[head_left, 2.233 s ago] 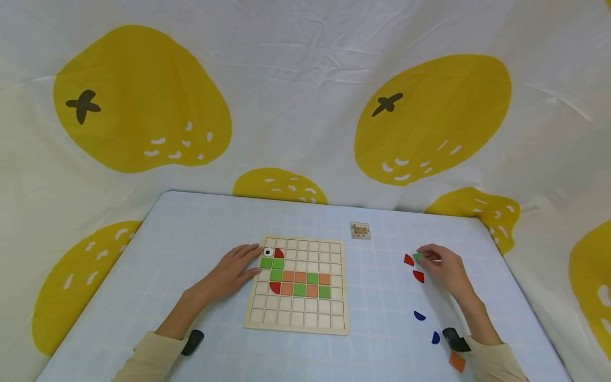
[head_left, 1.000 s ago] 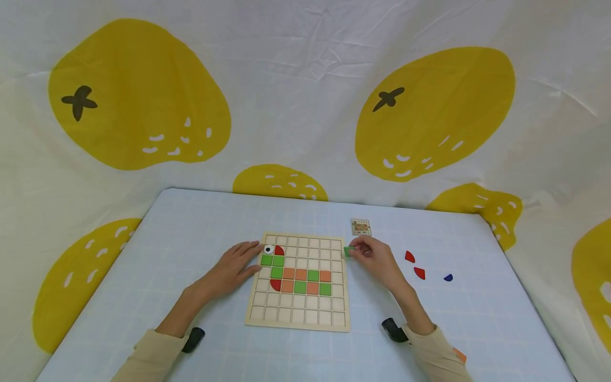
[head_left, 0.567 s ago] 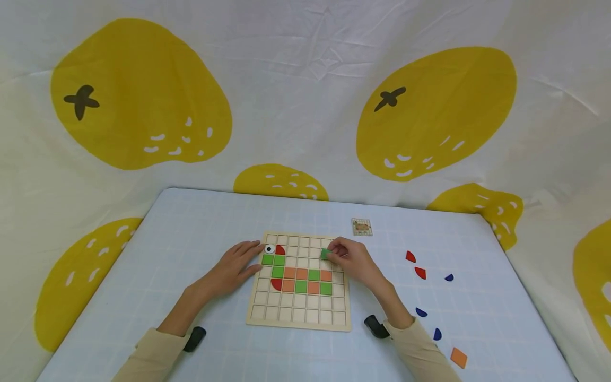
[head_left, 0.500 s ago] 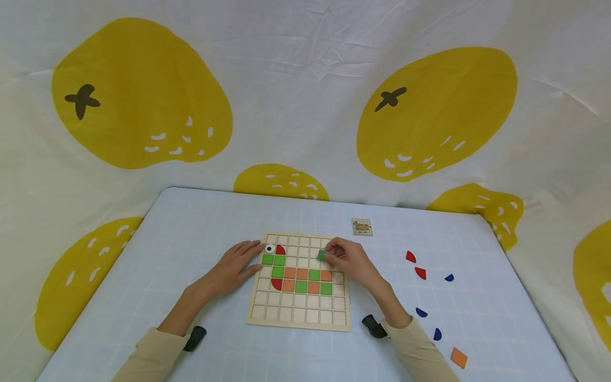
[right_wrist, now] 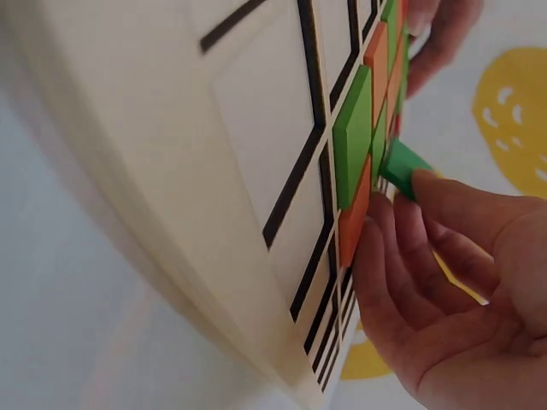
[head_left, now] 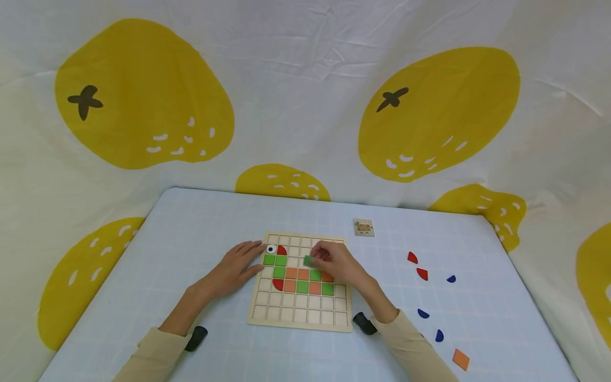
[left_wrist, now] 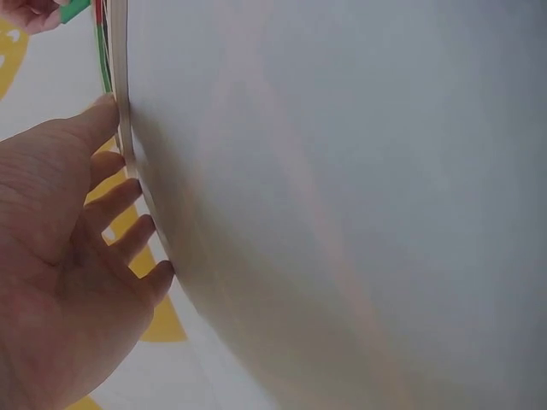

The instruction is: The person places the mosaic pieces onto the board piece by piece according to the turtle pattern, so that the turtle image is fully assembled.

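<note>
A wooden grid board [head_left: 299, 317] lies on the table, bearing green, orange and red tiles plus a round eye tile [head_left: 271, 249]. My left hand [head_left: 237, 266] rests at its left edge with fingers extended; the left wrist view has those fingertips [left_wrist: 142, 225] along the board's side. Thumb and fingers of my right hand [head_left: 338, 261] pinch a green square tile [head_left: 307, 260] over the grid, just above the row of orange and green tiles. In the right wrist view the pinched green tile [right_wrist: 401, 165] is tilted, and the lower fingers are near an orange tile [right_wrist: 353, 218].
Behind the board's right corner lies a small picture card [head_left: 364, 227]. Two red quarter-round pieces [head_left: 412, 257] lie at the right, with three blue half-round pieces [head_left: 423, 313] around and nearer. An orange diamond-shaped tile [head_left: 461, 359] sits at the front right.
My right hand has carried the green tile leftward from beside the red pieces to over the board's middle. The left hand has stayed at the board's edge.
</note>
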The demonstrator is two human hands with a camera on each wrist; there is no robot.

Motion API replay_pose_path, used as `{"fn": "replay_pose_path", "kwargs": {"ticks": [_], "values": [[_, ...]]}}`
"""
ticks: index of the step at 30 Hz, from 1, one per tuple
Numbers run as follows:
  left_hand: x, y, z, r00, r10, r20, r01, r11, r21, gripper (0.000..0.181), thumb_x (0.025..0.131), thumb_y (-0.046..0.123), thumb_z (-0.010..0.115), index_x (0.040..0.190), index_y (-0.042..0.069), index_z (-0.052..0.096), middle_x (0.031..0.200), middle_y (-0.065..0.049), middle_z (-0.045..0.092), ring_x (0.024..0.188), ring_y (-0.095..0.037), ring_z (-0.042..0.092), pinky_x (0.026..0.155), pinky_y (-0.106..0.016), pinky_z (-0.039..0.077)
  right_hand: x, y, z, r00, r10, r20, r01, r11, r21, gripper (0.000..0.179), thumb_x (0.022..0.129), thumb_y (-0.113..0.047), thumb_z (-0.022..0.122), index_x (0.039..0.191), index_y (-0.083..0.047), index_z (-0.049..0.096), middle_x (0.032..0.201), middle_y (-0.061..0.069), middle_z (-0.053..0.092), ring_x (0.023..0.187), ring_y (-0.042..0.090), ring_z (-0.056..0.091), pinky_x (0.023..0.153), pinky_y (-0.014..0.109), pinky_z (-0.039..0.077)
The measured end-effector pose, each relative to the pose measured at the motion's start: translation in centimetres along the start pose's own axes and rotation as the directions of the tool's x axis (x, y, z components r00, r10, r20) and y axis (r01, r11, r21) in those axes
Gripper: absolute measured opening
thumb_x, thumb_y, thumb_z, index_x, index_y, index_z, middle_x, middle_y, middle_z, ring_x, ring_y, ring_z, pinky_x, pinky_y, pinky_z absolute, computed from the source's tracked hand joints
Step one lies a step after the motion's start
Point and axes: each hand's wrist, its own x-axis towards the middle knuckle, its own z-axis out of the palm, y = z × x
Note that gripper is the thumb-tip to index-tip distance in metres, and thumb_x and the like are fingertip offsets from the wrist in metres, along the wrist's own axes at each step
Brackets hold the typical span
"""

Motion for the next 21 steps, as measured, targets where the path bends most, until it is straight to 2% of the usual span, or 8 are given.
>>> {"fn": "replay_pose_path", "kwargs": {"ticks": [9, 21], "values": [[0.08, 0.15, -0.04, 1.000, 0.010, -0.004, -0.010, 1.000, 0.009, 0.057, 0.103, 0.026, 0.064, 0.153, 0.004, 0.047, 0.155, -0.021, 0.046, 0.144, -0.044, 0.038, 0.117, -0.063, 0.031, 0.44, -0.11, 0.27, 0.999, -0.006, 0.044, 0.008, 0.999, -0.037, 0.006, 0.100, -0.008, 0.068, 0.102, -0.002, 0.069, 0.087, 0.001, 0.066, 0.078, 0.011, 0.059, 0.073, 0.024, 0.053], [-0.02, 0.20, -0.05, 1.000, -0.001, 0.001, 0.001, 1.000, 0.000, 0.057, 0.103, 0.025, 0.064, 0.153, 0.004, 0.047, 0.155, -0.020, 0.045, 0.144, -0.043, 0.037, 0.117, -0.063, 0.030, 1.04, -0.80, 0.81, 1.000, 0.011, 0.028, -0.007, 0.992, -0.126, 0.005, 0.097, -0.007, 0.071, 0.100, -0.004, 0.072, 0.092, 0.002, 0.067, 0.082, 0.013, 0.061, 0.075, 0.027, 0.053]]}}
